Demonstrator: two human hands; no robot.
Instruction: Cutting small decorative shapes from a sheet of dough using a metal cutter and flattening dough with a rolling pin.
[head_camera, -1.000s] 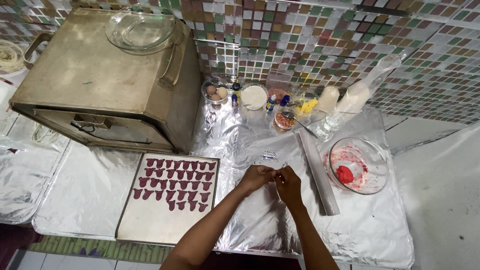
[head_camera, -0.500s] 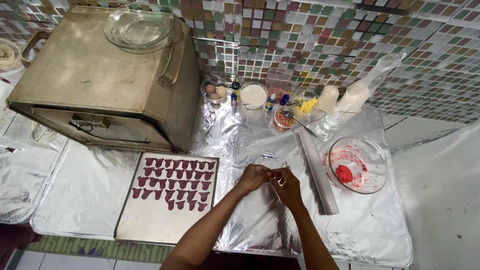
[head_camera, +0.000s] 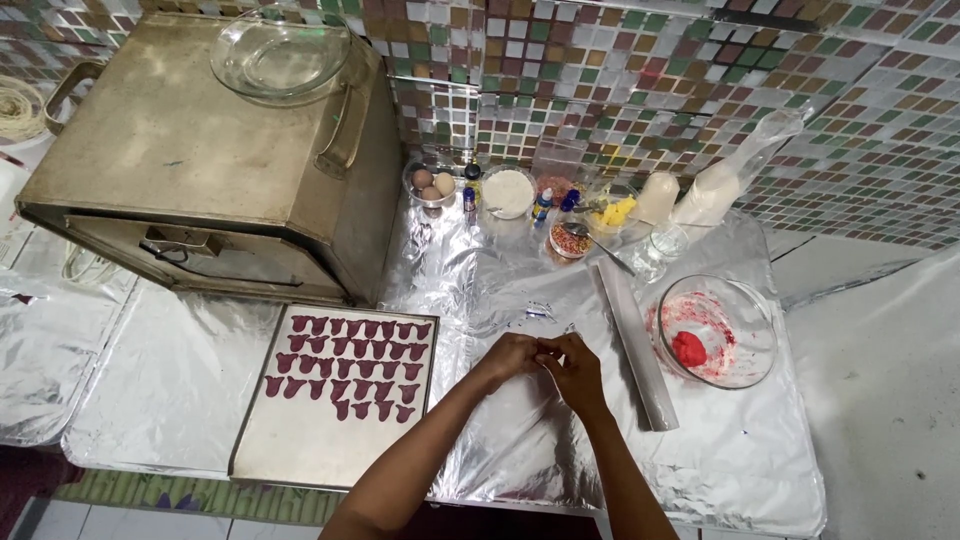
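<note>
Foil-covered counter (head_camera: 560, 460), w/ left hand (head_camera: 508, 357) & right hand (head_camera: 572, 366) meeting above it, fingertips pinched together on sth too small to tell. Baking tray (head_camera: 300, 440) w/ rows of dark red shaped pieces (head_camera: 345, 365) just left; foil-wrapped rolling pin (head_camera: 637, 345) & glass bowl (head_camera: 745, 330) w/ red dough (head_camera: 688, 348) right.

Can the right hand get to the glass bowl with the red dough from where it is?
Probably yes. The right hand is over the foil, and the glass bowl sits open to its right. Only the foil-wrapped roller lies between, low enough to reach over.
</note>
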